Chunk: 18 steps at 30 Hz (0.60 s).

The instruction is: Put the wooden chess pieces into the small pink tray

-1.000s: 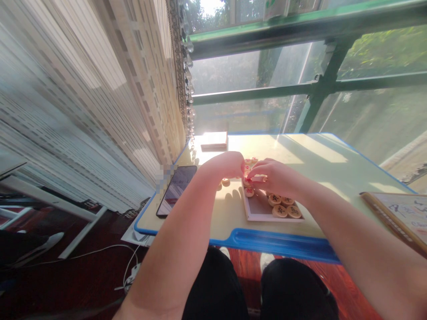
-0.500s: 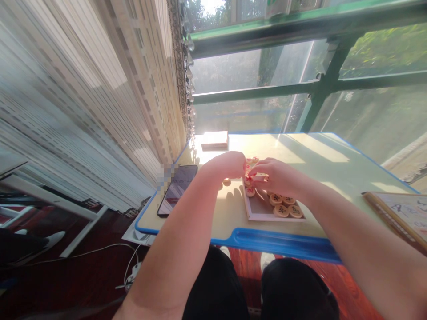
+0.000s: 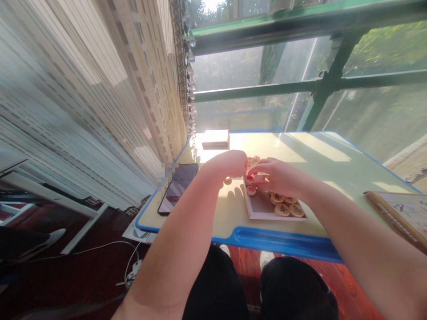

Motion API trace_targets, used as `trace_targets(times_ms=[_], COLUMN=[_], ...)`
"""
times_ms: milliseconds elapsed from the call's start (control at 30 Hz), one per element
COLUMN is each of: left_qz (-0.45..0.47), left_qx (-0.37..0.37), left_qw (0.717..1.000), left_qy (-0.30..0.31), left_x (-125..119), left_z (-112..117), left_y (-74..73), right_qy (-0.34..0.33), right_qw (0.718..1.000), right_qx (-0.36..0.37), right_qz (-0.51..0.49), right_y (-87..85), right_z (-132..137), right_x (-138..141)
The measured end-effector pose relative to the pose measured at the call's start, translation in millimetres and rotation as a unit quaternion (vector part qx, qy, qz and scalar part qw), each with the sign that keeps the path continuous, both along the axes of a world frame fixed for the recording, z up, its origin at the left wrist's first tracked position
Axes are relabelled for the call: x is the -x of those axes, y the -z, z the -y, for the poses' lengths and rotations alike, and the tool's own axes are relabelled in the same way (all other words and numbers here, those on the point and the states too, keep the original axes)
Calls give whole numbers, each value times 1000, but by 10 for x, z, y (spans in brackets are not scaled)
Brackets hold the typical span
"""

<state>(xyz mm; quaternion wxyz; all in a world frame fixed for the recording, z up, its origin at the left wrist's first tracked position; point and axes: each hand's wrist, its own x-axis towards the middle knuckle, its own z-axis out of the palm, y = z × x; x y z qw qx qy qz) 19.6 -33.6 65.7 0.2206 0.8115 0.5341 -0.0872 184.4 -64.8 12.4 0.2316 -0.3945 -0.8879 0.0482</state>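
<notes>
Head view: both forearms stretched out over a pale tabletop [image 3: 333,164] with a blue rim, hands meeting near its middle. Left hand [image 3: 230,163] curled knuckles-up, fingers bent down and tucked under, just beside the far left corner of a shallow white tray [image 3: 263,212]; whether anything sits inside that curl, impossible to tell. Right hand [image 3: 278,177] over the far half of the tray, fingers bent and drawn close together, fingertips [image 3: 257,171] down among red-marked round pieces [image 3: 249,179] at the tray's far left corner; touching them, though a firm pinch on any one not clear. Four more wooden discs [image 3: 282,210] with dark markings lying flat in the tray's near right part, close together. One loose disc [image 3: 227,181] on the bare tabletop, just left of the tray and under the left wrist. Dark phone [image 3: 178,186] lying flat along the left edge. Small flat box [image 3: 215,138] at the far left corner, in bright sun. Framed board [image 3: 396,213] at the right edge, well apart from the hands.
</notes>
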Motion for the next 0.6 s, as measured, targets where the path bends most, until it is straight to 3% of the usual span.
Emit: trace_targets(times_ms=[167, 600], left_qz=[-30, -37], left_qx=[-54, -29], left_qw=[997, 999], left_qy=[51, 17], left_x=[-18, -31], left_z=[28, 57], left_y=[-18, -39], right_qy=[-2, 0], right_qw=[1000, 999], right_qx=[-8, -37], right_qz=[16, 22], right_y=[-27, -24], right_z=[12, 19], right_x=[22, 41])
